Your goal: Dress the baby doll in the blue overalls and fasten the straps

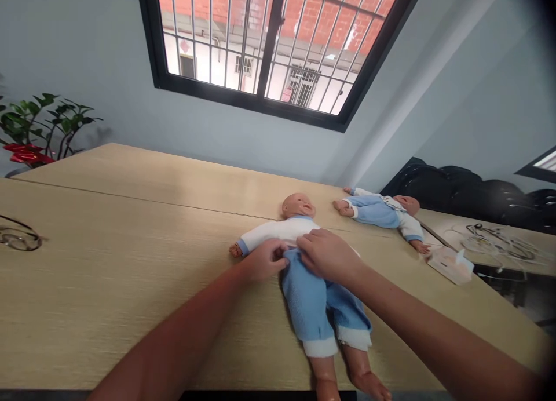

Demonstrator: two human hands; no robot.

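And here's the doll [299,206], flat on its back mid-desk [130,285], head toward the window [260,102]! L hand [264,259] pinches the blue trousers [304,302] at the waist, thumb vs. fingertips; R hand [328,255], fingers curled, pinches the same waistband just beside it, fingertips partly hidden. R hand also blocks part of the white top [264,234] and most of 1 doll arm; 1 foot's cut off by the bottom edge. Off R, a 2nd doll [376,210] lies near a tissue box [449,266], w/ pale cables [504,244] beyond, too tangled to count. Far L, glasses [19,237] & a plant [65,123], both cropped by the frame, plant's pot mostly hidden.
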